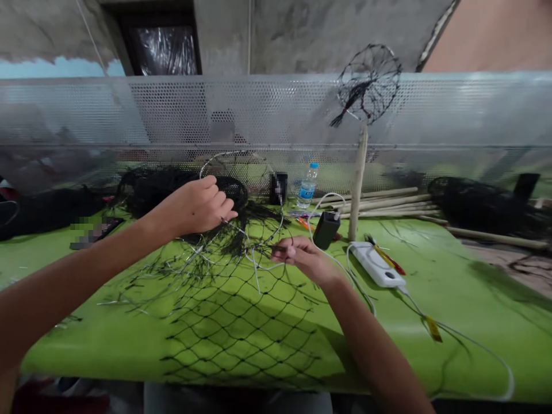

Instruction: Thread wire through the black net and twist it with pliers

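Observation:
A black mesh net (241,316) hangs over the green table's front edge, its upper end gathered near a round hoop (215,156) partly wrapped in pale cord. My left hand (209,204) is closed in a fist in front of the hoop's left side, and a thin cord (237,227) runs from its fingers down toward the net's top. Lower and to the right, my right hand (304,256) pinches the black netting at its gathered upper edge. Loose pale cord ends stick out between the hands. The fingertips of my left hand are partly hidden.
Cord scraps (190,264) lie left of the net. Behind are a water bottle (306,187), a black box (326,229) and wooden sticks (388,201). An upright post (357,184) carries a small netted hoop (370,83). A white power strip (375,263) with cables lies right.

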Tool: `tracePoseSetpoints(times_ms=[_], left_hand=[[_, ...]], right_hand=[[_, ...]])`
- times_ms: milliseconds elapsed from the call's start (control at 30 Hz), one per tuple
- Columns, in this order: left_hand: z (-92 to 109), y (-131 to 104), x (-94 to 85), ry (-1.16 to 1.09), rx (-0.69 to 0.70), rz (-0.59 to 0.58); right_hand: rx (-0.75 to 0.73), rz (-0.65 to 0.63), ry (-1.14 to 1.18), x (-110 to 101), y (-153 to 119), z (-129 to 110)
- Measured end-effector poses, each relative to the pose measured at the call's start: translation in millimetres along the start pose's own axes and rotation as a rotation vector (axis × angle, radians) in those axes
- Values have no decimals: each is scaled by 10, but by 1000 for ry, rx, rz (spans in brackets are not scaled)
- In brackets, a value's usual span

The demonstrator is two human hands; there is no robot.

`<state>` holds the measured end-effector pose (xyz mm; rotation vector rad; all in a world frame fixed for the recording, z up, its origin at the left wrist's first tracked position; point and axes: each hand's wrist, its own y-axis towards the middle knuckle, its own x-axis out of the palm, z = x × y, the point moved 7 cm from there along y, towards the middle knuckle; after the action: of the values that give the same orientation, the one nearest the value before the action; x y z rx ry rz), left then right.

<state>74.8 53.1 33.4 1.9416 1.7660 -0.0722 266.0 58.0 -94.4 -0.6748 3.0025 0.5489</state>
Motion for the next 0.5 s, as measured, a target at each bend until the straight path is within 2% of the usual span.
tracePoseSetpoints(times_ms=[133, 267, 367, 500], left_hand=[[50, 106, -114, 66, -131, -25], [281, 191, -254, 127, -314, -62], [430, 215, -298, 131, -337, -35], [445, 192, -182, 78, -277, 1]], right_hand=[[9, -11, 72, 115, 30, -53], [65, 57, 161, 189, 63, 28], [144, 86, 222, 201, 63, 121], [232, 38, 277, 245, 57, 168]])
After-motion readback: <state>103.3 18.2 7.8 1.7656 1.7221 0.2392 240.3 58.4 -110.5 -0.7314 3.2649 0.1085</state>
